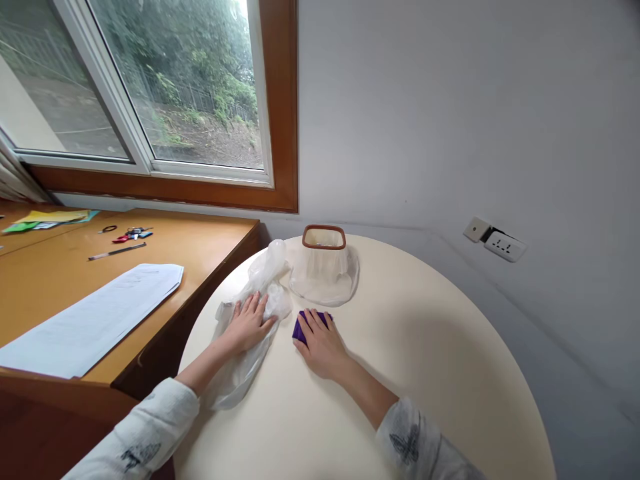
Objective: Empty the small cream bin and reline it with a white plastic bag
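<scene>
My left hand (249, 327) lies flat with its fingers spread on a crumpled, clear white plastic bag (237, 380), which stretches along the left side of the round cream table (400, 373). Under my right hand (320, 345) is a folded purple cloth (300, 330). My fingers reach across its top and my thumb is at its near left edge, so the palm hides part of it. Behind both hands stands a small bin (323, 273) with a brown rim, a pale liner bag draped loosely around its outside. What lies inside the bin is too small to make out.
A wooden desk (210, 233) adjoins on the left, with white papers (100, 320), a pen (117, 251), keys (133, 235) and coloured sheets (53, 217). A window (190, 80) is above it. The wall behind the table carries a power socket (505, 245).
</scene>
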Motion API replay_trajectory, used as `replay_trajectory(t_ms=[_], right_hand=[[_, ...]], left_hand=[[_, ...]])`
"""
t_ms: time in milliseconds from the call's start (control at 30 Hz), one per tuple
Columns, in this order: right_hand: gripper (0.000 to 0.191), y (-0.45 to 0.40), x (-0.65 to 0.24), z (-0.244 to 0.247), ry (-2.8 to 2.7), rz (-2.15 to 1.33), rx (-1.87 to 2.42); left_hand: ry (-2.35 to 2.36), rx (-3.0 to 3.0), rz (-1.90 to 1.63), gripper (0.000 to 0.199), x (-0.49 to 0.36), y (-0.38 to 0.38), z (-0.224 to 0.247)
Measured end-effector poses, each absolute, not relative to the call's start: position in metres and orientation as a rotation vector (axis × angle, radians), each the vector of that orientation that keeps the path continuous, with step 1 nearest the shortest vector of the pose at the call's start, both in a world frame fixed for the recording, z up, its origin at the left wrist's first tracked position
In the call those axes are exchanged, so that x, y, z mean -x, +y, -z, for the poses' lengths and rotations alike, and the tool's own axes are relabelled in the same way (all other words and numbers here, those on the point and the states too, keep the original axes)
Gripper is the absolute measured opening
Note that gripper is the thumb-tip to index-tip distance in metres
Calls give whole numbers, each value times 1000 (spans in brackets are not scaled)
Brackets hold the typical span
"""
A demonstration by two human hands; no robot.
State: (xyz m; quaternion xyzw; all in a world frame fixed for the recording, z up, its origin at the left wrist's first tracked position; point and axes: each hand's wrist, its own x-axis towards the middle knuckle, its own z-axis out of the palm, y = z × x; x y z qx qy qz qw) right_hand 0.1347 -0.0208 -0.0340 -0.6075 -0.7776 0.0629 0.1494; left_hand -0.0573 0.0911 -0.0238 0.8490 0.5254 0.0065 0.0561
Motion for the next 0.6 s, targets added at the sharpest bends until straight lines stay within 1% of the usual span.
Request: replay_trajectory(t_ms=[200, 267, 333, 400, 500, 533, 600], right_hand=[[62, -30, -140, 24, -2241, -188, 1666], [59, -41, -147, 17, -2239, -161, 1628], [52, -59, -159, 10, -2219, -119, 1620], [48, -82, -174, 6, -2194, -78, 1646], [50, -123, -202, 9, -2228, -56, 1721], [53, -136, -210, 12, -2259, -67, 1746], [59, -160, -225, 22, -2286, -88, 1816]], left_hand=[[1512, -2584, -129, 70, 58, 78, 2], [1465, -2621, -217, 64, 56, 61, -11], [1379, -2674, -407, 56, 53, 35, -23], [1213, -2719, -517, 51, 49, 3, -27], [897, -2874, -364, 59, 43, -44, -20], [814, -2906, -280, 64, 42, -55, -14], [730, -2960, -217, 66, 40, -70, -3]])
